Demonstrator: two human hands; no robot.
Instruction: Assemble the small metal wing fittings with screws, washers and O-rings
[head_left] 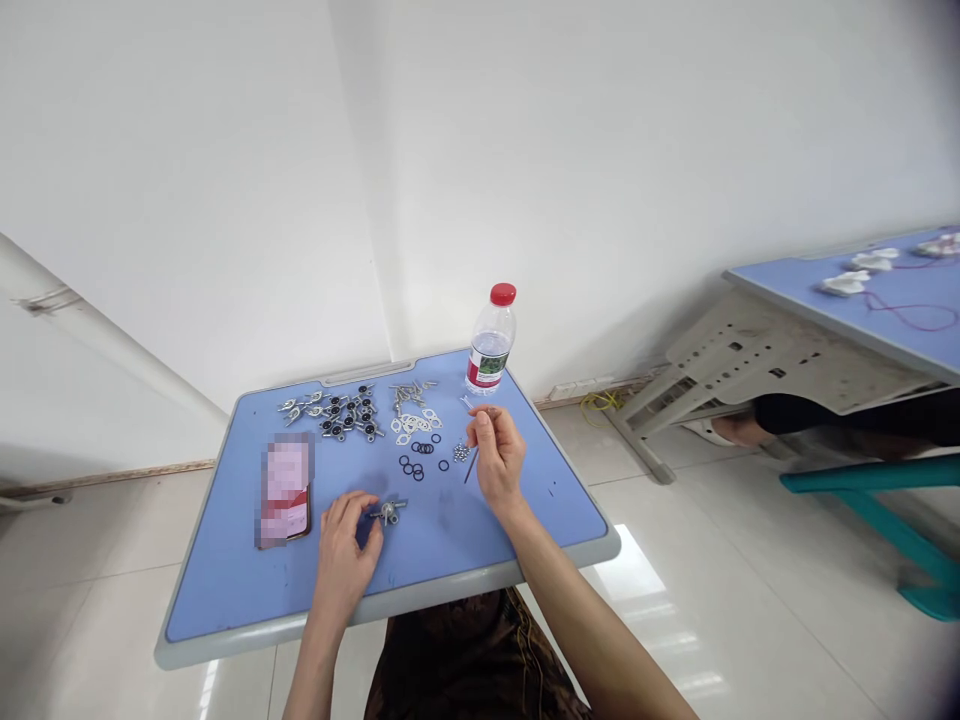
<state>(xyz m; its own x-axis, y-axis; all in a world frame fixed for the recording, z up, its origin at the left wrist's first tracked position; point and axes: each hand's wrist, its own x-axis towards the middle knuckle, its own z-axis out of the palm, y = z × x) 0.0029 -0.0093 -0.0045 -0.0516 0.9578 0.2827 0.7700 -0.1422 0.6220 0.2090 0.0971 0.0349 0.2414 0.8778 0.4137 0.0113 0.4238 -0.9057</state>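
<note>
The clear plastic bottle [491,347] stands upright beyond the right hand [499,455]; it has a red cap, a printed label and clear liquid inside. The right hand pinches a thin dark rod [471,466] between thumb and fingers, its lower end slanting down towards the blue, smooth surface [480,545]. The left hand [346,545] is loosely curved, thumb and fingers apart, with its fingertips at the metal fitting [388,512], a small, greyish piece with projecting arms that lies on the surface just right of them. Whether they touch it is hard to tell.

Just left of the right hand are small shiny metal pieces [461,453], heaped together, and thin black rings [418,470], some overlapping. Beyond the rings lie flat, pale plates [411,426] with holes, and farther out slender metal pieces [409,394]. Beyond the left hand, metal parts with round black faces [349,414] sit in a cluster. Left of that hand lies a flat phone [288,490], its screen partly blurred.
</note>
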